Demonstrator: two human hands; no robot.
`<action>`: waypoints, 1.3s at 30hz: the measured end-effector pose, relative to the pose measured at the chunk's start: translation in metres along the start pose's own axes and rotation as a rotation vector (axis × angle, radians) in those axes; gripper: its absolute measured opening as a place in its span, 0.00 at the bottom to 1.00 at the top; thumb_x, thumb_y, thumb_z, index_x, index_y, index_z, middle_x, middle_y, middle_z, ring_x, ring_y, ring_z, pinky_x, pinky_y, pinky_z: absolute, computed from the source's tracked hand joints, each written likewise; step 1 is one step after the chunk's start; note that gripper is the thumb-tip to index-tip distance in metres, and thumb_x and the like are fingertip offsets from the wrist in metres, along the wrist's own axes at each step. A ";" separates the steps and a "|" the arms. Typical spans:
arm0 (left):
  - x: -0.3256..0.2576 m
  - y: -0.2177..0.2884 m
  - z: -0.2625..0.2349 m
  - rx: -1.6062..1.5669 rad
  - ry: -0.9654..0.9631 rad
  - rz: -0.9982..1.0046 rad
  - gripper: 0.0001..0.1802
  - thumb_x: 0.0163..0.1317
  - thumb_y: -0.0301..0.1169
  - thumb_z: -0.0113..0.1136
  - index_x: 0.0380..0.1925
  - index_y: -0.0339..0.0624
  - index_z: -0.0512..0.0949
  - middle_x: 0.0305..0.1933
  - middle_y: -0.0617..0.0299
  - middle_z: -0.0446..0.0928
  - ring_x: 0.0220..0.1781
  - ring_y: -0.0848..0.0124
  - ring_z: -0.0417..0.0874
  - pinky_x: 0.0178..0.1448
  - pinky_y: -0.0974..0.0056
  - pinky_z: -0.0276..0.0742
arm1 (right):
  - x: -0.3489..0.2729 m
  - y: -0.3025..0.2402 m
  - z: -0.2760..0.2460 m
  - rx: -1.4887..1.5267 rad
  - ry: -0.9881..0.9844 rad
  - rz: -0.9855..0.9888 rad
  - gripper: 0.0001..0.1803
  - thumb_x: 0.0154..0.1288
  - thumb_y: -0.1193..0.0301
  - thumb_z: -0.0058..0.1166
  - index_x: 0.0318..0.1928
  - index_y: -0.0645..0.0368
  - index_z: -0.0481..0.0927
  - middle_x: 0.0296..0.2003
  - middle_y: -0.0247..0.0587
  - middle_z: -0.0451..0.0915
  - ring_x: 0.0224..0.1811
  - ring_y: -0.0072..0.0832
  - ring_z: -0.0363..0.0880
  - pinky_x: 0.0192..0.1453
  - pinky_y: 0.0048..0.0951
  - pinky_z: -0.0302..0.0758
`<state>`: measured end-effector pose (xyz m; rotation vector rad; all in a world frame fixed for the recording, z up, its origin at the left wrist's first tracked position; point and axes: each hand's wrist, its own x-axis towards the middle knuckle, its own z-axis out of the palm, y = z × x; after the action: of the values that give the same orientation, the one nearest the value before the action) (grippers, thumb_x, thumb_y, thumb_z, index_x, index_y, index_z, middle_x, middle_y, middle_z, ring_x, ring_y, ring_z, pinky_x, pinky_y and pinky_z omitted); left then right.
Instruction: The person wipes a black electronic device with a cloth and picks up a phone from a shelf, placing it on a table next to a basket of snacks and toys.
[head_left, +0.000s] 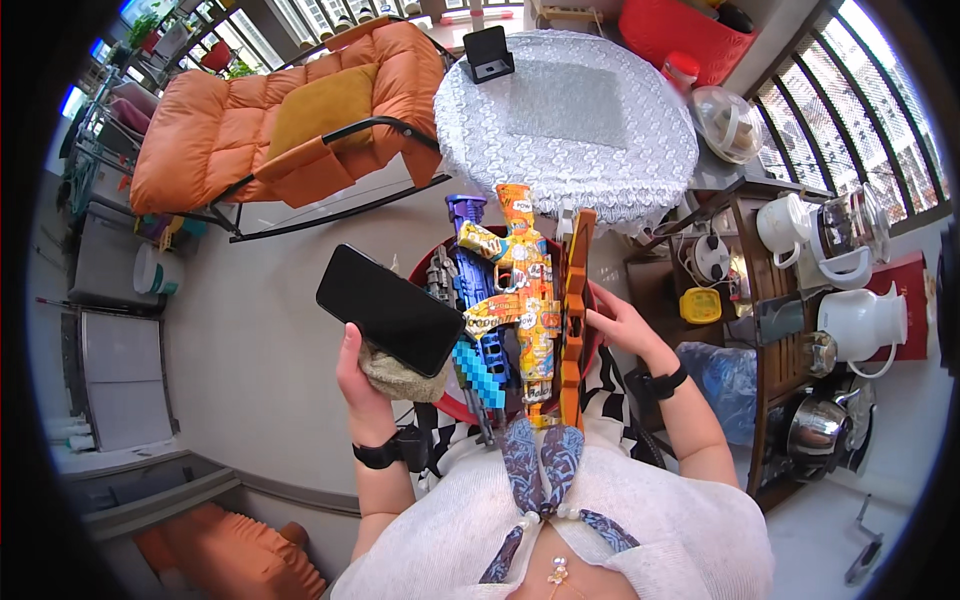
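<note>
On my feed the left hand (358, 384) grips a black phone (390, 309) and beige bundle (402, 378), left of the red tub (457, 408); the right hand (628, 327), loosely curled, is at its right rim, hold unclear. Toy guns (520, 290) fill it; beyond is a lace-covered desk (475, 130).

Orange padded rocking chair (205, 135), mustard cushion (318, 108) on it. Lace-covered round table (650, 140), small black case (487, 58) at its far left edge. Wooden shelf (785, 374): white jug (860, 325) mid-shelf, steel kettle (813, 425) toward near end. Red tub (690, 38) past table's far right edge.

1 phone (390, 308), 2 wristbands (667, 383)
</note>
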<state>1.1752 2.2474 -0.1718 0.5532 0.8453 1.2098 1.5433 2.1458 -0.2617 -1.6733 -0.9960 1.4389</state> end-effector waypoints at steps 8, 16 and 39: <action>0.023 0.010 0.030 0.196 -0.169 -0.141 0.18 0.71 0.33 0.54 0.54 0.31 0.74 0.52 0.54 0.81 0.50 0.65 0.84 0.56 0.64 0.79 | -0.008 -0.033 -0.028 0.040 0.451 -0.315 0.21 0.63 0.74 0.63 0.57 0.60 0.78 0.32 0.26 0.77 0.34 0.10 0.73 0.37 0.15 0.71; 0.043 -0.020 0.074 0.181 -0.502 -0.242 0.19 0.73 0.33 0.52 0.58 0.32 0.73 0.55 0.58 0.79 0.55 0.71 0.80 0.59 0.66 0.75 | -0.026 -0.151 0.038 -0.220 0.180 -0.624 0.36 0.53 0.63 0.72 0.61 0.60 0.72 0.48 0.42 0.77 0.53 0.31 0.78 0.56 0.31 0.73; 0.034 -0.056 -0.013 0.038 -0.055 -0.278 0.26 0.68 0.41 0.55 0.59 0.33 0.71 0.57 0.53 0.78 0.56 0.61 0.80 0.63 0.58 0.73 | 0.329 -0.246 -0.119 -0.863 0.544 -0.436 0.25 0.54 0.57 0.64 0.49 0.58 0.83 0.45 0.50 0.84 0.50 0.45 0.82 0.53 0.41 0.78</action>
<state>1.2008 2.2629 -0.2314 0.4797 0.8688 0.9233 1.6628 2.5479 -0.1756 -2.0648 -1.6292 0.2043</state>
